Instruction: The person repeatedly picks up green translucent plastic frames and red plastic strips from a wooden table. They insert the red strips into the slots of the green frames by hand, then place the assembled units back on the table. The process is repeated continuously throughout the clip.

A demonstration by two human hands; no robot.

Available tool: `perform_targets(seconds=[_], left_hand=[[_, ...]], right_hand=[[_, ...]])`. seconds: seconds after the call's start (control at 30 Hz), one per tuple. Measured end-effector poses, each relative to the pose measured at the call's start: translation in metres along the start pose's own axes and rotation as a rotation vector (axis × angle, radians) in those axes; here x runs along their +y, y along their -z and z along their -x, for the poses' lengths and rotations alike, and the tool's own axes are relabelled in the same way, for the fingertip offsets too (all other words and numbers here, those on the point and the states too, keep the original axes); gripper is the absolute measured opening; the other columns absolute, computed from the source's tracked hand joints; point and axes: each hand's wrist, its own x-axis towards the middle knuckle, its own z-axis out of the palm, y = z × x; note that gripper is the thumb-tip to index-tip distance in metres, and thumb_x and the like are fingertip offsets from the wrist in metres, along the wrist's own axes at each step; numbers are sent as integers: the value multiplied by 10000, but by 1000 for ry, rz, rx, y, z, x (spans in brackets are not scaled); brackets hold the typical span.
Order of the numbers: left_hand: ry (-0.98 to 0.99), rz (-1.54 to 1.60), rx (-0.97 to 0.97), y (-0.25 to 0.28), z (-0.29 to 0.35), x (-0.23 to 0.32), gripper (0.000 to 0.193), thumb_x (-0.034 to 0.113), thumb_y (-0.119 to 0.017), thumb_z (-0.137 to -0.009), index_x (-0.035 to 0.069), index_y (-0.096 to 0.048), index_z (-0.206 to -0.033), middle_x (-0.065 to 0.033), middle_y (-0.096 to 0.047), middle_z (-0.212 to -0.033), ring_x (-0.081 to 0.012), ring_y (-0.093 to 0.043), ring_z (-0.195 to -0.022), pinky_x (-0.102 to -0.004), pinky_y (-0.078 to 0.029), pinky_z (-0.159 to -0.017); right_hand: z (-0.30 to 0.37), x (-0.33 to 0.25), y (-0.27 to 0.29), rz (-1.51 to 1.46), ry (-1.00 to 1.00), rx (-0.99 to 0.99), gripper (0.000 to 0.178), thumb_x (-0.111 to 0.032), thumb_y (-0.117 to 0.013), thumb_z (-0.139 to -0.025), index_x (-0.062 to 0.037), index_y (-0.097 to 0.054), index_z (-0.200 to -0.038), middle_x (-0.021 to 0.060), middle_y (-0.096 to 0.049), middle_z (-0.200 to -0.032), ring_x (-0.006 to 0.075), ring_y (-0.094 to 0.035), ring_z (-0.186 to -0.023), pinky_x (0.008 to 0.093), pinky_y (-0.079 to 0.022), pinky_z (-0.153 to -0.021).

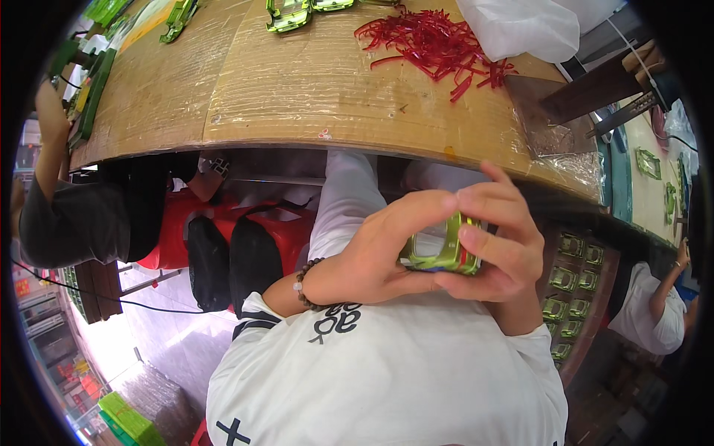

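Close to my chest, both hands grip a shiny green plastic toy car body shell (pixel 433 262) with a window-like opening. A narrow red band and a bit of blue show along its side. My left hand (pixel 383 241), beaded bracelet at the wrist, is closed round the left end, thumb along the top. The fingers of my right hand (pixel 509 245) wrap the right end, its index finger raised. My fingers cover much of the shell. Beyond the hands, on the cardboard-covered table (pixel 282 97), lies a tangled heap of red plastic strips (pixel 439 44).
More green shells (pixel 288 16) lie at the table's far side. A white plastic bag (pixel 520 26) and a dark metal fixture (pixel 587 100) stand at the right. A tray of shells (pixel 565 293) is low on my right. Co-workers (pixel 82 223) sit on both sides.
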Motion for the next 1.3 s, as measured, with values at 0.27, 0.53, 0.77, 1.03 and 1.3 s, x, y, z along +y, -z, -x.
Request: perform_targets(seconds=[0.27,0.53,0.77,1.03,1.3], left_hand=[[79,-34,-89,3,-2,-2,635,61,-715,-718,60,-389,-1263,-191,-462,-1199,-330,-498,-1075,-370,-427,-872],[123,-81,-81,-3,-7,1,588,65,-706,-736,54,-396,-1236,-177,-459,-1203,-326,-498,-1082,-365,-422,-877],[52,-226,-95,-3,-9,-3,619,23,-692,-690,64,-390,-1228,-148,-482,-1174,-378,-481,-1096,-397,-434,-865],[54,-273,-101,-3,-14,-1,682,30,-694,-679,43,-344,-1264,-167,-469,-1205,-382,-471,-1120,-404,-434,-873],[139,-200,-108,-8,-11,2,820,170,-763,-698,-25,-247,-1304,-228,-424,-1268,-357,-486,-1117,-388,-413,-916]], right_hand=[[-1,4,-3,2,-78,39,380,-136,-795,-595,-93,-627,-932,202,-610,-1045,299,-612,-939,439,-440,-888],[0,0,-7,-31,-117,102,299,-57,-763,-629,-40,-583,-868,227,-604,-1026,330,-609,-879,404,-479,-768],[-3,-12,-10,90,-160,-68,210,-58,-736,-638,-57,-615,-809,158,-567,-1039,356,-506,-964,437,-429,-820],[-2,-10,-13,72,-215,7,152,-57,-719,-662,-88,-637,-787,126,-559,-1038,368,-476,-1021,457,-392,-879],[8,-2,1,-146,-117,219,240,-86,-680,-769,-50,-527,-951,275,-549,-1132,419,-507,-1105,489,-383,-954]])
